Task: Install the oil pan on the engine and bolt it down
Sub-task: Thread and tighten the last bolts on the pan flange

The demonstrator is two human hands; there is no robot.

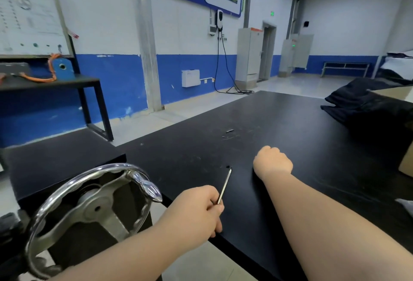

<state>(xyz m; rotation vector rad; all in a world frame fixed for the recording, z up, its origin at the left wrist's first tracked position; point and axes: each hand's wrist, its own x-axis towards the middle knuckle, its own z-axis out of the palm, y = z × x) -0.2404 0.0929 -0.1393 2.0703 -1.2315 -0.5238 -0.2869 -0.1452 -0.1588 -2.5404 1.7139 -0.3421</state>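
Held, my left hand (199, 209): one thin metal hex key (224, 185), pinched between thumb and fingers at its near end, shaft slanting up over the near edge of the black table (257, 113). My right hand (273, 162): curled into a loose fist, knuckles on the tabletop just right of the key's tip, contents not visible. Also: chrome handwheel (89, 209) at lower left; small dark bolt (229, 131) lying farther out on the table, well apart from both hands; no oil pan or engine in view.
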